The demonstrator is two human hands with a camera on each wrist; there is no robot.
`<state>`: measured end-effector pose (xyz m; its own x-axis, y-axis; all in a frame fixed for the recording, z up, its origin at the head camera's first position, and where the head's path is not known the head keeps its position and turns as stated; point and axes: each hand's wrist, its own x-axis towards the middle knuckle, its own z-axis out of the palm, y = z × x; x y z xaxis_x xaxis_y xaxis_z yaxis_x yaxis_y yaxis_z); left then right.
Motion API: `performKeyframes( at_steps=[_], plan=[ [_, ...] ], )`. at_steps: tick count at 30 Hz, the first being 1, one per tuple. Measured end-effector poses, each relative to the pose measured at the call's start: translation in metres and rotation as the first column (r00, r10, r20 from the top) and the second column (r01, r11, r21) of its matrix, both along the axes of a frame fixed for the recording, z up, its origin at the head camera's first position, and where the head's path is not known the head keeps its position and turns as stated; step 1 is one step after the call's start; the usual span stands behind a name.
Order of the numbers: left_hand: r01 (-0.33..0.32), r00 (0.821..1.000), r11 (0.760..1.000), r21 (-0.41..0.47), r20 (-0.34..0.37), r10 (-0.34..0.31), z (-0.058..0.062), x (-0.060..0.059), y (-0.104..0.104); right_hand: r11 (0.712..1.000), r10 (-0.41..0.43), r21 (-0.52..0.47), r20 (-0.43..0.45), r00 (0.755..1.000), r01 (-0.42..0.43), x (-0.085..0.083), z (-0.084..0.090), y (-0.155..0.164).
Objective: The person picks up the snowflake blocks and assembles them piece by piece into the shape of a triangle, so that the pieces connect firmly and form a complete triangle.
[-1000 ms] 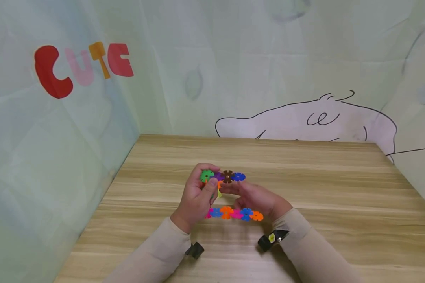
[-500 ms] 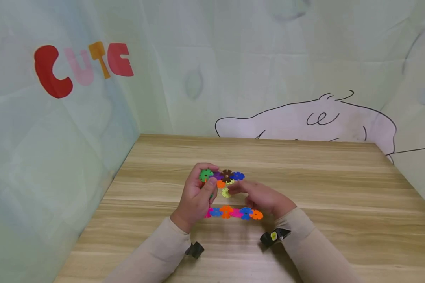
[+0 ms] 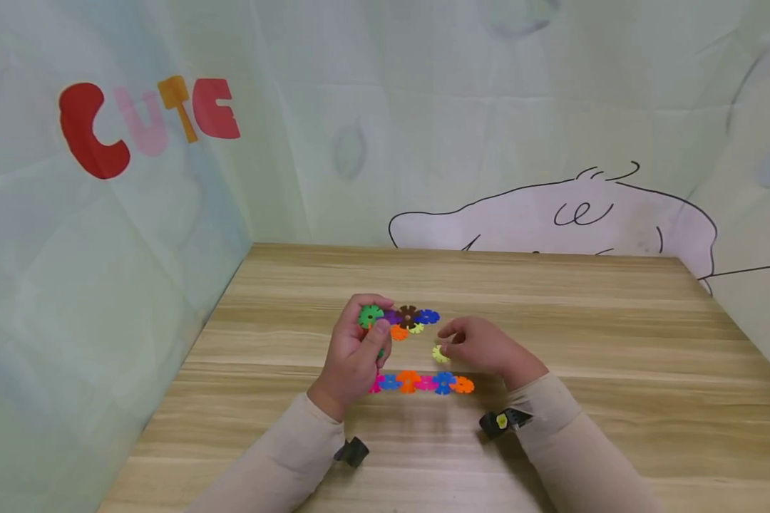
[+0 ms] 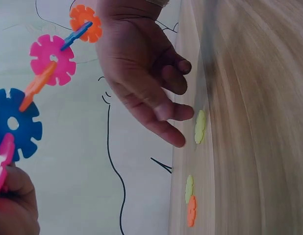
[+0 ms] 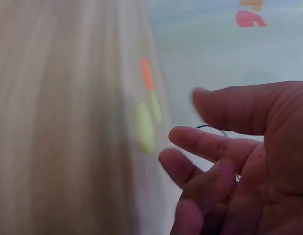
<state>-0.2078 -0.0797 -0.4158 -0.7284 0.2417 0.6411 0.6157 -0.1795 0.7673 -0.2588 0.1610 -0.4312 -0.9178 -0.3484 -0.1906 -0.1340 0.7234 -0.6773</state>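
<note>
My left hand (image 3: 356,349) grips a build of interlocked plastic flower discs. Its upper row (image 3: 408,317) has green, purple, brown and blue discs, the green one at my fingers. The lower row (image 3: 407,382) alternates pink, blue and orange and runs right from beneath that hand. In the left wrist view, a blue disc (image 4: 24,115) of this row is slotted to orange and pink ones. My right hand (image 3: 490,349) is over the table with bent, spread fingers, its fingertips right at a loose yellow disc (image 3: 440,353). Nothing sits between thumb and fingers in the right wrist view.
A loose orange disc (image 3: 399,333) lies on the wooden table (image 3: 616,342) beside a second yellow disc (image 3: 416,328), behind the build. A printed cloth backdrop (image 3: 334,107) stands along the table's back and left edges.
My right hand has moved right, away from the left hand, and the nearer yellow disc has slid right along with it. The left hand keeps its grip on the build, nearly still.
</note>
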Motion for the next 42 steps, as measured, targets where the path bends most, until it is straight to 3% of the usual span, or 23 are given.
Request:
performKeyframes(
  at_steps=[7,18,23,26,30,35,38,42],
  plan=[
    [-0.015,1.000,1.000,0.012,0.009,0.015,0.000,0.000,0.000,0.997,0.013,0.071,-0.007,1.000,-0.012,0.003,-0.006,-0.005],
    [-0.073,0.997,0.997,0.015,0.002,0.073,0.001,0.000,-0.001,0.999,0.009,0.051,-0.027,1.000,-0.008,0.010,-0.002,-0.006],
    [-0.084,0.996,0.996,0.020,0.008,0.083,0.002,0.001,-0.002,0.999,-0.041,-0.001,-0.020,0.999,0.041,0.007,0.002,-0.003],
    [-0.091,0.996,0.996,0.020,0.019,0.091,0.002,0.000,-0.002,0.992,-0.081,-0.104,-0.051,0.995,0.075,0.004,0.009,0.000],
    [-0.101,0.995,0.995,0.015,0.020,0.100,0.002,0.000,-0.003,0.952,-0.119,-0.297,-0.120,0.986,0.079,0.005,0.022,0.003],
    [-0.106,0.994,0.994,0.015,0.017,0.106,0.001,-0.001,-0.003,0.853,-0.129,-0.521,-0.268,0.955,-0.031,0.013,0.037,0.005],
    [-0.102,0.995,0.995,0.019,0.015,0.101,0.000,-0.002,-0.003,0.810,-0.122,-0.576,-0.355,0.927,-0.113,0.020,0.044,0.005],
    [-0.093,0.996,0.996,0.017,0.018,0.092,-0.001,-0.002,-0.002,0.788,-0.097,-0.589,-0.408,0.908,-0.180,0.028,0.049,0.004]
  ],
)
